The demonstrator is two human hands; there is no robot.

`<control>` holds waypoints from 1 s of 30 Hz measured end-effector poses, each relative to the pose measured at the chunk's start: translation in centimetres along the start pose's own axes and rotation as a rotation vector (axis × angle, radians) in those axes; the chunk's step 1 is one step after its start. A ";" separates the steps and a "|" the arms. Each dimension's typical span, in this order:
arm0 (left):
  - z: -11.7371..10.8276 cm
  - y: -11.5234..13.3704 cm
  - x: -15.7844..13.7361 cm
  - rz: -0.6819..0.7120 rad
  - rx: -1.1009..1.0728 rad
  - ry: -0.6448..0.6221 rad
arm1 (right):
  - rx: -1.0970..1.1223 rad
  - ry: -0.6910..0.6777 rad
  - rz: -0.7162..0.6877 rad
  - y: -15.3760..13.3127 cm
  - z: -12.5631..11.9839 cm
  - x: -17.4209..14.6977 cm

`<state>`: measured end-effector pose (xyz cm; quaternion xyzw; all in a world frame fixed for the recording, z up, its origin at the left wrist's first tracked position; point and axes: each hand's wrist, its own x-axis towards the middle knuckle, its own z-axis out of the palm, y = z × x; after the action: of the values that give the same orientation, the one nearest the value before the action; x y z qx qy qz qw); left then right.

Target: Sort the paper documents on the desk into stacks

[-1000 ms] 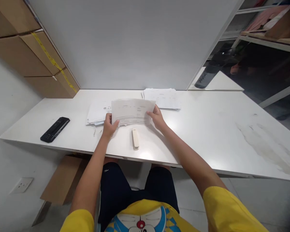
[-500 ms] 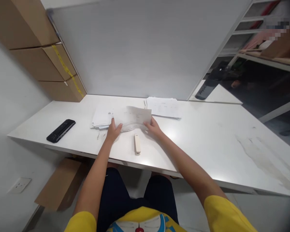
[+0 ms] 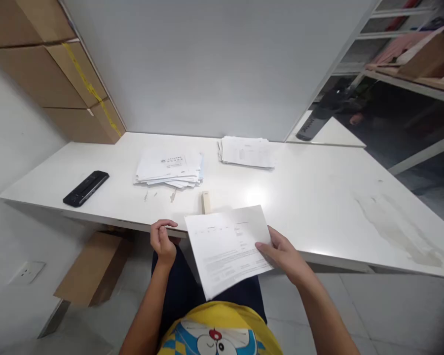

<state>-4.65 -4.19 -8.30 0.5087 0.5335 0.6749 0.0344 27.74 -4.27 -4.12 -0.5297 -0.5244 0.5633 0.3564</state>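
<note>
My right hand (image 3: 283,251) grips the right edge of a sheaf of printed paper (image 3: 225,246), thumb on top. The sheets tilt in front of the desk's edge, above my lap. To their left my left hand (image 3: 165,242) is empty, loosely curled with the thumb and forefinger apart, not touching the paper. Just beyond the sheets lies a cream stapler (image 3: 206,202), its near end covered by them. Behind my left hand a loose pile of papers (image 3: 166,170) rests on the desk. A second paper stack (image 3: 247,152) sits at the back.
A black phone (image 3: 86,188) lies on the left of the white desk (image 3: 311,197). Cardboard boxes (image 3: 85,118) are piled at the back left, beside an upright grey-white panel (image 3: 214,64). A dark bottle (image 3: 311,129) stands back right. Another box (image 3: 92,268) is under the desk.
The sheaf came off the left pile toward my body, now in my right hand alone. My left hand has let go and drawn back to the desk's edge. The view shifted slightly.
</note>
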 end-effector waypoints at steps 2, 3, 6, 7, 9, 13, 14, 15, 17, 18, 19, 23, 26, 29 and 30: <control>0.2 0.6 -0.7 0.020 0.028 -0.134 | -0.066 0.078 0.073 0.4 -0.5 -0.4; 0.5 0.9 -0.6 0.039 0.051 -0.212 | -0.107 0.106 0.090 0.4 -0.8 -0.1; 1.9 1.7 0.9 0.122 0.129 -0.426 | -0.167 0.049 0.129 -0.4 -2.0 1.2; 2.4 1.9 1.5 0.154 0.150 -0.500 | -0.163 0.010 0.139 -0.8 -2.3 1.4; 3.0 2.3 2.3 0.211 0.184 -0.681 | -0.145 -0.026 0.156 -1.1 -2.6 1.7; 3.6 2.8 2.5 0.312 0.273 -0.976 | -0.093 0.013 0.181 -0.5 -2.4 1.9; 3.7 2.8 2.4 0.337 0.299 -1.000 | -0.076 0.034 0.187 -0.3 -2.4 2.0; 3.8 2.9 2.3 0.362 0.323 -1.005 | -0.063 0.063 0.193 -0.1 -2.4 2.0; 4.0 2.8 2.0 0.405 0.362 -0.967 | -0.048 0.126 0.200 0.0 -2.3 2.1; 4.1 2.7 1.9 0.424 0.378 -0.938 | -0.042 0.149 0.202 -0.1 -2.3 2.0; 4.2 2.6 1.7 0.444 0.393 -0.910 | -0.033 0.163 0.202 -0.2 -2.2 2.0; 4.6 2.4 1.2 0.514 0.468 -0.845 | -0.029 0.159 0.195 -0.7 -1.8 1.9; 4.5 3.0 1.1 0.558 0.502 -0.845 | -0.068 0.156 0.170 -0.1 -2.1 2.3; 4.0 3.7 2.4 0.594 0.460 -0.882 | -0.127 0.129 0.128 0.8 -3.6 2.9; 3.8 3.6 3.4 0.600 0.445 -0.893 | -0.134 0.130 0.115 0.9 -4.4 3.1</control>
<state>-1.78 -1.15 -3.71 0.8680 0.4286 0.2468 -0.0443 31.58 -0.52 -5.25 -0.6169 -0.5056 0.5109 0.3206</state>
